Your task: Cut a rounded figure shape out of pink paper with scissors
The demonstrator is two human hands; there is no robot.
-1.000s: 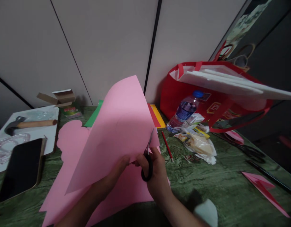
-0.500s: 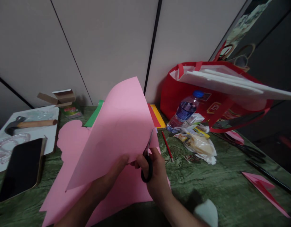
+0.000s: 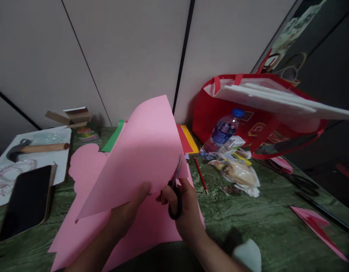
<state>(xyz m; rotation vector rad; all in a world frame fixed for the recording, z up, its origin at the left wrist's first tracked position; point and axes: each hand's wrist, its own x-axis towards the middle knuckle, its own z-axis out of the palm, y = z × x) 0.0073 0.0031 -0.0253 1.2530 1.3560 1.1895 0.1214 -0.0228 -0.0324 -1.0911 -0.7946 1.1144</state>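
A large pink paper sheet point(image 3: 140, 151) stands raised and curved in front of me. My left hand point(image 3: 136, 202) pinches its lower edge, thumb on the near side and the other fingers hidden behind. In my right hand point(image 3: 187, 207) are black-handled scissors point(image 3: 176, 192), fingers through the loops, blades pointing up at the sheet's right side. A narrow flap of paper hangs right of the blades. Under the raised sheet lie more pink papers point(image 3: 154, 223), and a pink cut-out with a scalloped edge point(image 3: 85, 166) shows at the left.
Left are a phone point(image 3: 25, 202), a hammer point(image 3: 38, 148) and an opened small box point(image 3: 85, 128). Right are a red pencil point(image 3: 200, 174), a water bottle point(image 3: 222, 132), a food packet point(image 3: 238, 172), a red bag point(image 3: 204, 113), another pair of scissors point(image 3: 301, 183) and folded pink paper point(image 3: 316, 226).
The left hand has shifted slightly left and up, and the sheet's lower left corner has risen a little. The scissors have moved slightly left, their blades still at the paper's right side.
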